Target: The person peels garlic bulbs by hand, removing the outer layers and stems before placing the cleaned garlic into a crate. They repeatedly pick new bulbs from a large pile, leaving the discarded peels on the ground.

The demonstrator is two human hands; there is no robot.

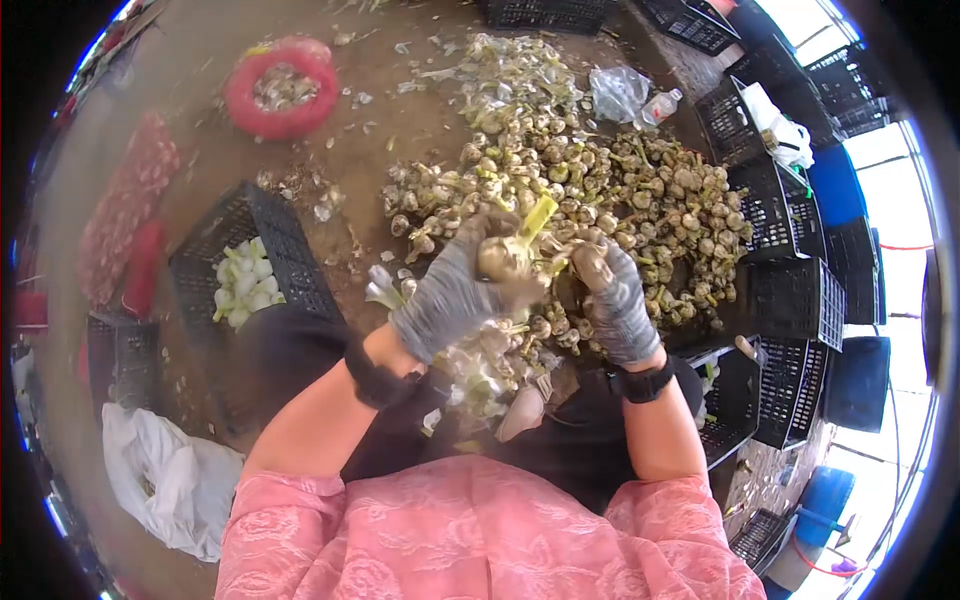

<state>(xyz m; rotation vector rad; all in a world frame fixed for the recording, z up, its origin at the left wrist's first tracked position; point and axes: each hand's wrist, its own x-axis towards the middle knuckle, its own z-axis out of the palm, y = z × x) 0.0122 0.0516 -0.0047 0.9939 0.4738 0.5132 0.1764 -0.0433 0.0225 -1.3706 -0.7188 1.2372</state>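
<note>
A garlic bulb with a cut green stem is gripped in my left hand, which wears a grey glove. Its fingers curl round the bulb and are partly blurred. My right hand, gloved as well, is closed just right of the bulb. Its fingertips are pressed together near the stem's loose leaves; what they hold is hidden. Under and beyond both hands spreads a large heap of garlic bulbs. Below them, between my legs, lie pale peeled-off leaves and skins.
On my left stands a black crate holding peeled white garlic. Farther off lie a red mesh bag and a white sack. Several black crates line the right side. A plastic bottle lies behind the heap.
</note>
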